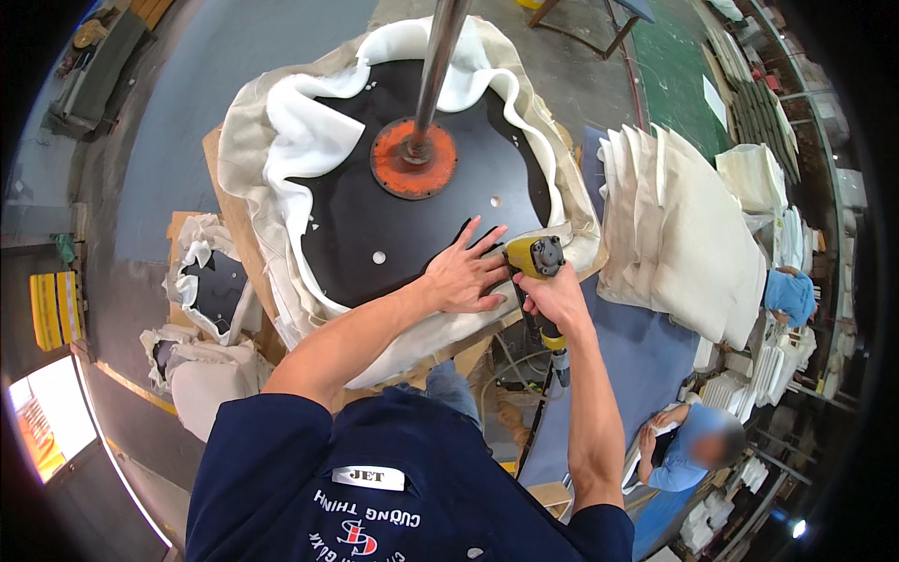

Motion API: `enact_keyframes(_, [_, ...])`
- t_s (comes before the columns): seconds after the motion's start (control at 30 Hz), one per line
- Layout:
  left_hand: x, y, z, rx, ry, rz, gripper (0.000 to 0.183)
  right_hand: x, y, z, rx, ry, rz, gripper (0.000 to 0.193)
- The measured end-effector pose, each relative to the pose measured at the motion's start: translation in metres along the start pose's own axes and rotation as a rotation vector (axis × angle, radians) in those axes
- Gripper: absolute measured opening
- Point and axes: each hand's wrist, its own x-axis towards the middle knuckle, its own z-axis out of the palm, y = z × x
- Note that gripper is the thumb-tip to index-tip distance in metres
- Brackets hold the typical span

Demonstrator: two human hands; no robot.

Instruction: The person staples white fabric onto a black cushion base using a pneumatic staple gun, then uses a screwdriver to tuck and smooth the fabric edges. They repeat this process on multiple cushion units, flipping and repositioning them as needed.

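Observation:
My right hand (559, 298) grips a yellow and black pneumatic staple gun (535, 256), its nose at the near right edge of a cushioned seat. Beside it, my left hand (465, 274) lies flat with fingers spread, pressing on the beige fabric edge and the black base panel (431, 220). White padding (314, 140) curls up along the panel's far and left sides, with beige fabric (245, 112) loose around it. A metal rod (440, 70) ending in an orange round plate (393, 167) rests on the panel's middle. The gun's nose is partly hidden.
To the right, a stack of beige cushions (679, 234) stands on a blue-grey surface (613, 375). Partly covered seats (217, 290) sit at the left. An air hose (506, 361) hangs below the gun. A person in blue (688, 450) works at the lower right.

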Motion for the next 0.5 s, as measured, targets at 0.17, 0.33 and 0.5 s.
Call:
enact_keyframes(0.17, [0.002, 0.003, 0.0, 0.026, 0.043, -0.003, 0.061, 0.004, -0.006, 0.001, -0.033, 0.012, -0.041, 0.023])
enact_keyframes(0.33, [-0.002, 0.017, -0.008, 0.154, 0.032, -0.052, 0.06, 0.007, -0.012, -0.003, -0.034, 0.016, -0.021, 0.021])
enact_keyframes(0.5, [-0.031, 0.008, -0.012, 0.1, 0.017, 0.033, 0.07, 0.018, -0.008, -0.015, 0.001, 0.006, -0.034, 0.012])
